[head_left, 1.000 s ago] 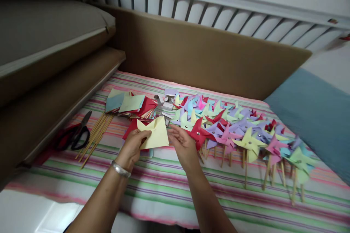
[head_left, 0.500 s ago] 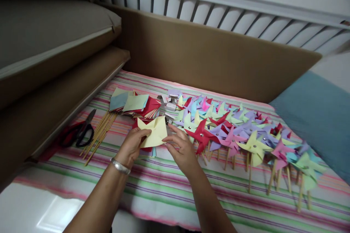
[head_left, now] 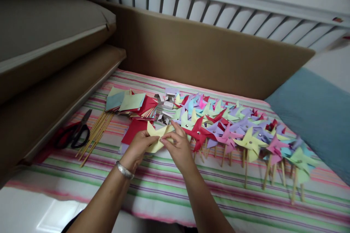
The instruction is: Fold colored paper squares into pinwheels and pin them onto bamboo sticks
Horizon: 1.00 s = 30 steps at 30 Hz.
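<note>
Striped cloth [head_left: 169,189] bears finished pinwheels [head_left: 240,134]; beside them, left hand [head_left: 138,145] and right hand [head_left: 177,147] together pinch yellow paper [head_left: 157,134], mid-fold; corners need gathering next.

A: What can't you make out here?

B: The pale yellow cut paper square [head_left: 158,137] is partly covered by the left hand [head_left: 139,145] and right hand [head_left: 179,147], so its folds underneath don't show.

A: Anything else?

B: The blue cushion [head_left: 314,116] runs off the right edge. The black-handled scissors [head_left: 75,134] lie half in shadow. The small metal pieces [head_left: 164,116] behind the paper are too tiny to identify.
</note>
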Available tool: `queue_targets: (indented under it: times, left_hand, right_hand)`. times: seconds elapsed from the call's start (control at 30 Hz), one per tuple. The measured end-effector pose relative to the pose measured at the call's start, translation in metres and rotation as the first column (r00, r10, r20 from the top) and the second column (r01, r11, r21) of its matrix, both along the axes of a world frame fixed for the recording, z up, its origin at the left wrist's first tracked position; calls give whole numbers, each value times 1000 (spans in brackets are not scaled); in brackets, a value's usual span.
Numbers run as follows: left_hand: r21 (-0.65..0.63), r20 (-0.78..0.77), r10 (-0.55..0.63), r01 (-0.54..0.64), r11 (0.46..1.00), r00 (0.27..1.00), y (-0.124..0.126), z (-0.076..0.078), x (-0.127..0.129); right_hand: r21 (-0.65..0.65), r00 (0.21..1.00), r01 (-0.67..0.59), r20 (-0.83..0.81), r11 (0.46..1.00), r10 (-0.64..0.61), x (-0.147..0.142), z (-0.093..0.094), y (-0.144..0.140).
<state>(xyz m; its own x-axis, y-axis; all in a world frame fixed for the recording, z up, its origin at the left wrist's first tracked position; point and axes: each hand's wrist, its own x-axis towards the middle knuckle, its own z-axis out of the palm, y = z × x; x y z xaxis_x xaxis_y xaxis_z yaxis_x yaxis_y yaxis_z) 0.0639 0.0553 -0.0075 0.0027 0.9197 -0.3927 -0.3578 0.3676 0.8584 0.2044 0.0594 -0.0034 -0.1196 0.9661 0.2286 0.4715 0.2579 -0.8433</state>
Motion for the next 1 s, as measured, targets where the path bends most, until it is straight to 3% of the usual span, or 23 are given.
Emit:
queue_targets:
  times: [0.57,1.0]
  left_hand:
    - [5,115,-99,99,995,988,-3,9,-3]
    - [41,150,-199,195,980,968,-2,2,-7]
  right_hand:
    - [-70,997,53,-57,996,-57,1,0,2]
    - [-40,999,41,2,998,-41,1,2,0]
